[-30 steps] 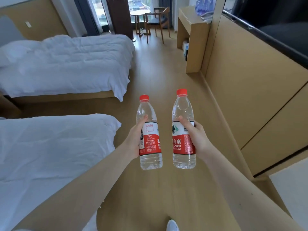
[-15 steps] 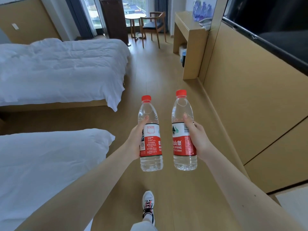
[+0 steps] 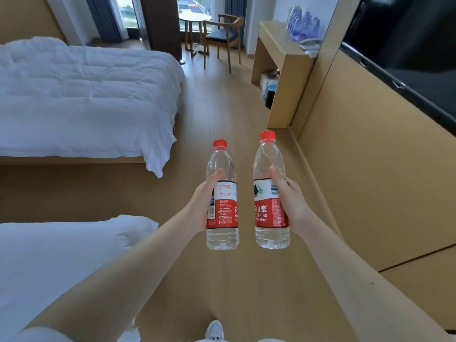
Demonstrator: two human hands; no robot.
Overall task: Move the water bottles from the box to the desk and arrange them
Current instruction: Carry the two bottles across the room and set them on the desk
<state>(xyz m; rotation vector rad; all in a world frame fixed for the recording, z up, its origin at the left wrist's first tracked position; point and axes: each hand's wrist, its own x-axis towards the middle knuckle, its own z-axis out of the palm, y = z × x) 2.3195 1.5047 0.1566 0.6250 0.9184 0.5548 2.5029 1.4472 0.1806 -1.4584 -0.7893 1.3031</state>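
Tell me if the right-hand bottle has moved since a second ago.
Yes. The right hand has carried its bottle forward, nearer the desk ahead.

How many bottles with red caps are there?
2. The left bottle is in the left hand, the right bottle in the right hand, caps up. The bluish bottles on the desk are too blurred to judge.

Wood floor (image 3: 222,114), white bed (image 3: 86,95), chair (image 3: 225,33), window (image 3: 195,7).
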